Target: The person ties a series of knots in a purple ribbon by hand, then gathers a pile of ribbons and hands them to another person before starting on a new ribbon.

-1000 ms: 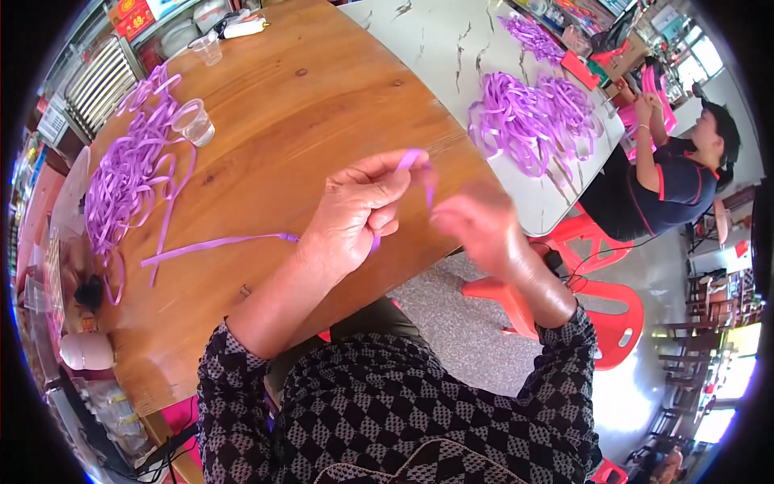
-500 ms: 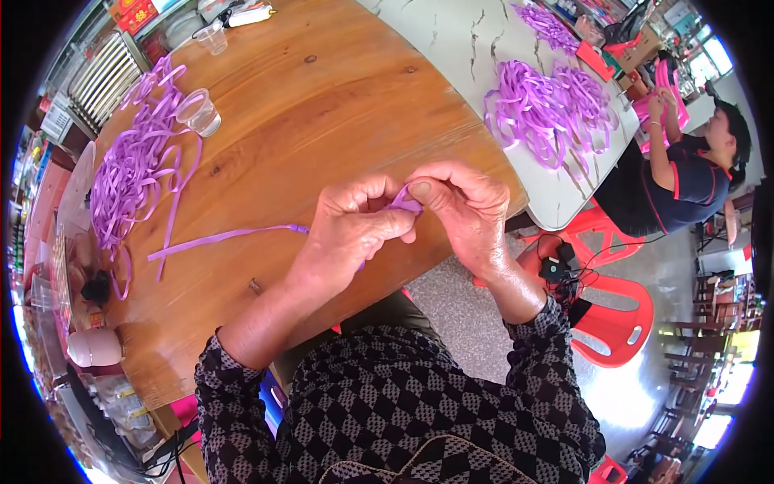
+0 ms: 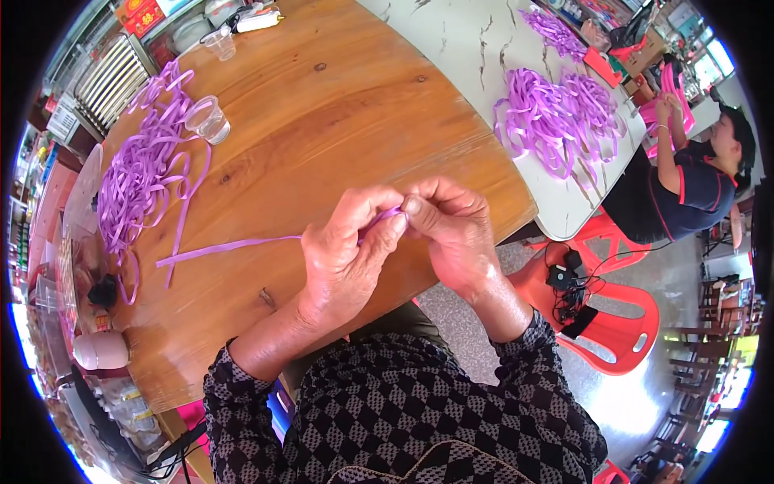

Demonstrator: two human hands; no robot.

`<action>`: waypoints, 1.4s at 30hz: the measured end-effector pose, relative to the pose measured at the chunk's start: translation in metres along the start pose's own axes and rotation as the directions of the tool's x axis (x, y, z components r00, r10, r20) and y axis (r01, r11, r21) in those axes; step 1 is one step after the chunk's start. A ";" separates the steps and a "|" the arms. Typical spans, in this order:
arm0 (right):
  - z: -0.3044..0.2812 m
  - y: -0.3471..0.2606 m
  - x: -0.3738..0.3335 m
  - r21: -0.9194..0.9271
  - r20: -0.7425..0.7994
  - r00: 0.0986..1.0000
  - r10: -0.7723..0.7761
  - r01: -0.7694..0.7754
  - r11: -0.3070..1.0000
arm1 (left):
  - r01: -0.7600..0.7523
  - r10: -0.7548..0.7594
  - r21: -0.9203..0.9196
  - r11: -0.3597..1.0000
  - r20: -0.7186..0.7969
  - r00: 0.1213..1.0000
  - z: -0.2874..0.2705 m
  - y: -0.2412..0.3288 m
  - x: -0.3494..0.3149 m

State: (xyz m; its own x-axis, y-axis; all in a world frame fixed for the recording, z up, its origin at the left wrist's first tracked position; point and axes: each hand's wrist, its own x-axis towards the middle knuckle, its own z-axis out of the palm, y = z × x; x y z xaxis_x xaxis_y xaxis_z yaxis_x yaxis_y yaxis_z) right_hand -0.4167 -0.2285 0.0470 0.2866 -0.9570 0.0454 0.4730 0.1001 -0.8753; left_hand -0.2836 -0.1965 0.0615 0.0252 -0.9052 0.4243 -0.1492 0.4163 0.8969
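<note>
Over the near edge of the wooden table, my left hand (image 3: 343, 256) and my right hand (image 3: 458, 238) meet at the fingertips. Both pinch a narrow purple ribbon (image 3: 382, 217), of which a short stretch shows between my left thumb and fingers. The exact spot where they grip it is mostly covered by my thumbs. From behind my left hand the ribbon's flat tail (image 3: 230, 245) runs leftward across the wood. A loose heap of the same purple ribbon (image 3: 141, 194) lies along the table's left side.
Beside that heap stands a clear plastic cup (image 3: 208, 121), with another clear cup (image 3: 220, 44) farther back. More purple ribbon (image 3: 556, 121) is piled on the white marbled table (image 3: 451, 48). A red chair (image 3: 617, 343) carries black cables; another person (image 3: 685, 173) sits at right.
My fingertips have turned and drawn closer together over the ribbon, so less of its bunched part shows. The knot-like bit of the tail beside my left hand is now out of sight.
</note>
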 end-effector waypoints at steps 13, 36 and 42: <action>0.003 -0.001 -0.007 -0.155 0.117 0.992 0.055 -0.036 0.987 | 0.543 -0.525 -0.013 0.839 0.242 0.816 -0.036 0.020 0.007; 0.009 0.012 -0.017 -0.277 0.158 0.952 -0.264 0.299 0.913 | 0.590 -0.568 -0.348 0.728 0.177 0.804 -0.030 0.024 -0.008; 0.007 0.003 -0.015 -0.041 0.111 0.975 -0.193 0.198 0.979 | 0.468 -0.444 -0.214 0.857 0.155 0.883 -0.035 0.029 -0.007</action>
State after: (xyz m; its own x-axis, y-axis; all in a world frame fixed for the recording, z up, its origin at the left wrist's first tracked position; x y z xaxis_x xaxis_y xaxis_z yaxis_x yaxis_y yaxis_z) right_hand -0.4137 -0.2121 0.0472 0.2806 -0.9222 0.2663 0.4858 -0.1028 -0.8680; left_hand -0.2533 -0.1747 0.0886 -0.0652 -0.9970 -0.0428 0.0954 -0.0489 0.9942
